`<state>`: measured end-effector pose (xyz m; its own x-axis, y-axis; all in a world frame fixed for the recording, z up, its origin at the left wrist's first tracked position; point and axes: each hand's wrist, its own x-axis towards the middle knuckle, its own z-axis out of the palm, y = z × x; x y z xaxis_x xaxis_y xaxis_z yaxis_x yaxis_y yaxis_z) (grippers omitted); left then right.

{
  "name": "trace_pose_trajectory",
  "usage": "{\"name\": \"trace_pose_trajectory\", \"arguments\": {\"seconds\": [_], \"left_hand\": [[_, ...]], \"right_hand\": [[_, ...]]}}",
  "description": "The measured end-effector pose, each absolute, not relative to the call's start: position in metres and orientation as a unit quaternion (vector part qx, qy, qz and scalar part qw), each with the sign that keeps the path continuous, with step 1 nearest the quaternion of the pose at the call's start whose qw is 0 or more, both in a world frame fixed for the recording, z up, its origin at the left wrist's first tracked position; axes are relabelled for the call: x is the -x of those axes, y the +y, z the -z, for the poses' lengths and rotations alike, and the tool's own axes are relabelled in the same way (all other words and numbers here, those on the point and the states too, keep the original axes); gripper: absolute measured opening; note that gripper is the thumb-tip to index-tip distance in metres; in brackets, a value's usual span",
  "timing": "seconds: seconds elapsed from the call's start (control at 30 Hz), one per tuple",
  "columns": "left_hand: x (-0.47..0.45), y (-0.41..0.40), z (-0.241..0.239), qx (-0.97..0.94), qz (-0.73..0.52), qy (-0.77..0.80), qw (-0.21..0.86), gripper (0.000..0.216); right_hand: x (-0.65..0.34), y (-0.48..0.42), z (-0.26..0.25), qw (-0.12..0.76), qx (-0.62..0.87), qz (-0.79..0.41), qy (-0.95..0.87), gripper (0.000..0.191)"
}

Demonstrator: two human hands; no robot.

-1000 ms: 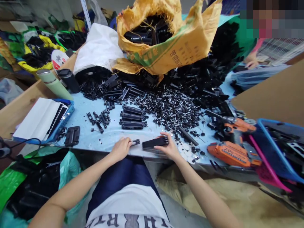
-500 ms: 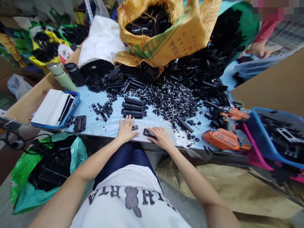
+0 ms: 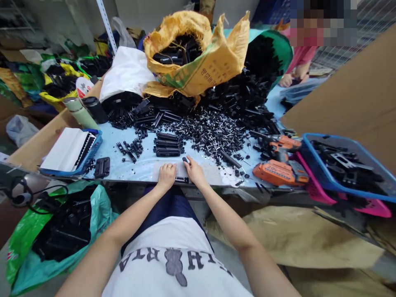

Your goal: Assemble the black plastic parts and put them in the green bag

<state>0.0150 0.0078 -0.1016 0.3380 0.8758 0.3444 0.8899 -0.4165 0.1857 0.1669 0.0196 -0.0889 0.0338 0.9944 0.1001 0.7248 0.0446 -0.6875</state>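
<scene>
My left hand (image 3: pixel 167 175) is closed at the table's front edge, fingers curled under; what it holds, if anything, is hidden. My right hand (image 3: pixel 195 172) pinches a small black part (image 3: pixel 185 159) between thumb and fingers, its end poking out at the fingertips. Between the hands lies a narrow black plastic piece (image 3: pixel 182 180), flat near the edge. Just beyond them sits a row of long black plastic bars (image 3: pixel 168 145), side by side. Short black linked pieces (image 3: pixel 130 149) lie to the left, and a heap of small black-headed pins (image 3: pixel 216 131) spreads to the right.
An orange cordless drill (image 3: pixel 276 173) lies right, beside a blue basket (image 3: pixel 349 144) of black parts. A yellow sack (image 3: pixel 198 76) stands behind the heap. Left are a blue tray (image 3: pixel 99 142), a green tumbler (image 3: pixel 81 113) and a black cup (image 3: pixel 95 110). Someone works at far right.
My left hand has gone from spread flat to closed. My right hand has left the black piece on the table and now holds a small part. The camera view has shifted.
</scene>
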Motion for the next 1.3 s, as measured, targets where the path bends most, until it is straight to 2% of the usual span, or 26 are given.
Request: {"name": "trace_pose_trajectory", "arguments": {"seconds": [0.1,0.23,0.3,0.43,0.5,0.57,0.67,0.83,1.03,1.17,1.23,1.3], "left_hand": [[-0.015,0.002,0.097,0.835,0.233,-0.498,0.029,0.033],[-0.014,-0.006,0.092,0.921,0.205,-0.331,0.020,0.031],[-0.016,-0.007,0.093,0.924,0.183,-0.335,0.012,0.022],[-0.020,-0.003,0.097,0.895,0.166,-0.413,0.012,0.026],[-0.019,-0.001,0.099,0.907,0.150,-0.394,0.015,0.032],[-0.015,0.000,0.098,0.921,0.146,-0.361,0.005,0.027],[-0.010,0.000,0.089,0.904,0.187,-0.381,-0.053,0.022],[-0.017,0.000,0.051,0.816,0.297,-0.460,-0.186,0.038],[-0.024,0.000,0.024,0.742,0.340,-0.474,-0.330,0.031],[-0.021,0.001,0.023,0.673,0.328,-0.458,-0.479,0.033],[-0.019,0.002,0.024,0.646,0.330,-0.468,-0.505,0.034],[-0.018,0.003,0.025,0.646,0.346,-0.479,-0.483,0.028]], "right_hand": [[-0.166,0.025,0.088,0.301,0.654,-0.246,-0.648,0.045],[-0.185,0.031,0.087,0.416,0.618,-0.333,-0.578,0.042],[-0.196,0.029,0.086,0.464,0.593,-0.398,-0.524,0.045],[-0.202,0.018,0.086,0.472,0.558,-0.530,-0.431,0.053],[-0.199,0.013,0.087,0.482,0.556,-0.539,-0.410,0.053],[-0.197,0.010,0.088,0.495,0.563,-0.534,-0.391,0.053],[-0.195,0.006,0.084,0.495,0.550,-0.565,-0.365,0.053],[-0.186,-0.002,0.065,0.494,0.497,-0.626,-0.341,0.055],[-0.180,-0.003,0.048,0.505,0.474,-0.616,-0.375,0.062],[-0.186,-0.001,0.049,0.496,0.480,-0.599,-0.406,0.059],[-0.188,-0.001,0.052,0.489,0.479,-0.598,-0.417,0.057],[-0.188,-0.002,0.055,0.483,0.477,-0.600,-0.423,0.056]]}}
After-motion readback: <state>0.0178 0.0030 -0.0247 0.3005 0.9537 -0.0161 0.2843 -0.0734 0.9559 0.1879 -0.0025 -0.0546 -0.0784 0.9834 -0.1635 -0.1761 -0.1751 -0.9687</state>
